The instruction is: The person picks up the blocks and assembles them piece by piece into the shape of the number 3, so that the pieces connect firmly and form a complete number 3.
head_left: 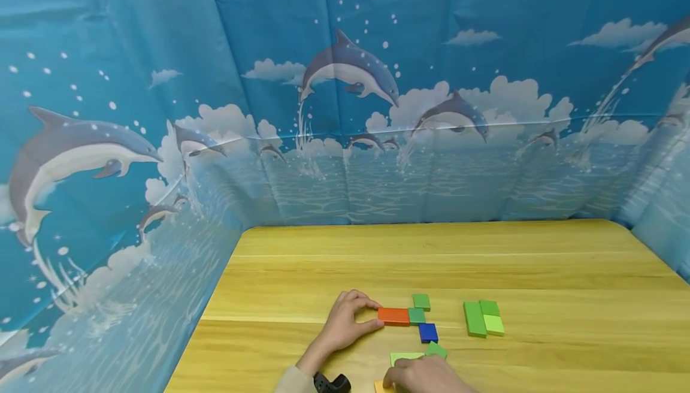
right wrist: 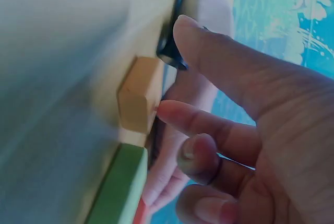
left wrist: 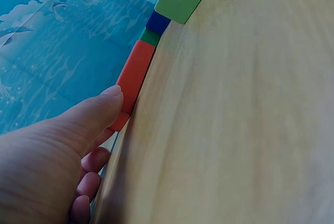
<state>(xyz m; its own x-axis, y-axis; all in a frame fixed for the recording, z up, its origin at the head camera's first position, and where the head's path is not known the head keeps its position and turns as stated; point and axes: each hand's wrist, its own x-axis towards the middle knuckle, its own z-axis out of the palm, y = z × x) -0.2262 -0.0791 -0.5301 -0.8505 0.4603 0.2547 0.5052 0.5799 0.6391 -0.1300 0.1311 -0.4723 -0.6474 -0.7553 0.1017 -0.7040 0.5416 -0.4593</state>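
My left hand [head_left: 345,322] pinches the left end of a red rectangular block [head_left: 393,317] between thumb and fingers on the tabletop. Against the red block's right end lies a teal-green square block [head_left: 417,316]. A green square [head_left: 421,302] sits just behind that one, and a dark blue square [head_left: 428,333] in front. My right hand [head_left: 428,375] is low in the head view, beside an orange-yellow block [right wrist: 136,101]. In the right wrist view its index fingertip meets this block, while the thumb stands apart. Partly behind this hand lie a light green block [head_left: 404,357] and a green block [head_left: 436,350].
To the right, a long green block [head_left: 475,319] lies against a green square [head_left: 489,308] and a lime square [head_left: 493,325]. The wooden table [head_left: 302,261] meets a dolphin-print curtain [head_left: 345,171] at its back and sides. A black wristband [head_left: 332,383] is on the left wrist.
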